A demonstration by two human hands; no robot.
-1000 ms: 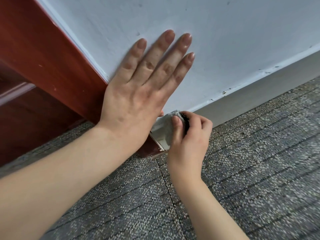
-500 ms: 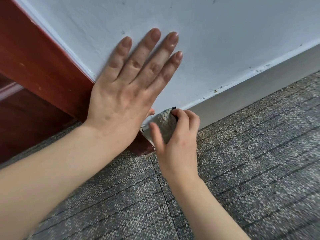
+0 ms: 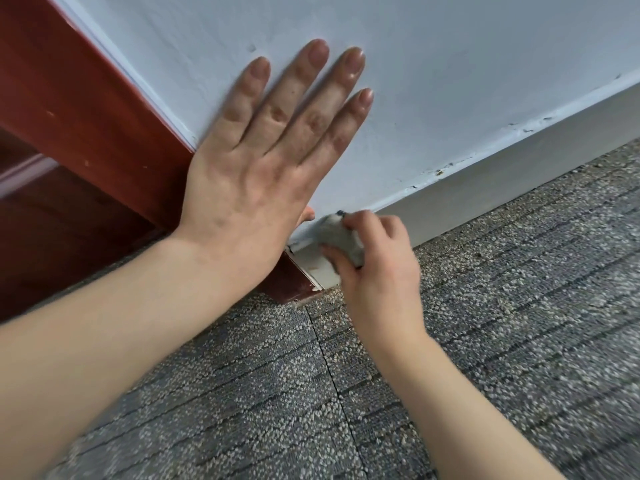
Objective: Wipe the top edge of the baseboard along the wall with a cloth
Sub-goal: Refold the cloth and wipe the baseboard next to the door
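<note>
— Where's the crumpled grey cloth (image 3: 341, 242)?
— Pinched in the right hand (image 3: 377, 268), against the top edge of the pale grey baseboard (image 3: 502, 188), at its left end. Left hand (image 3: 249, 174) flat, fingers spread, on the white wall (image 3: 450, 81).
— She should press down and slide slowly rightward, I'd say.
</note>
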